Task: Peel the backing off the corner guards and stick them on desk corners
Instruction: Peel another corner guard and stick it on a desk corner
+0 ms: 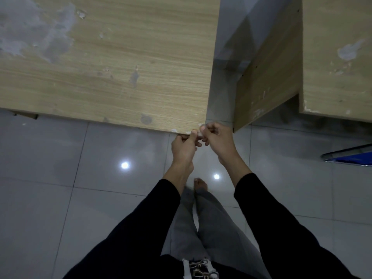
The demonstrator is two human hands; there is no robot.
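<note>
A light wooden desk (112,63) fills the upper left, its near right corner just above my hands. A small clear corner guard (199,133) sits between my fingertips right at that corner, mostly hidden by them. My left hand (184,144) pinches it from the left with curled fingers. My right hand (216,137) pinches it from the right. Whether the guard touches the desk corner I cannot tell.
A second wooden desk (332,57) stands at the right, with a narrow gap of grey tiled floor (60,168) between the two. A blue object with a metal edge (350,156) lies at the far right. My legs and bare feet are below.
</note>
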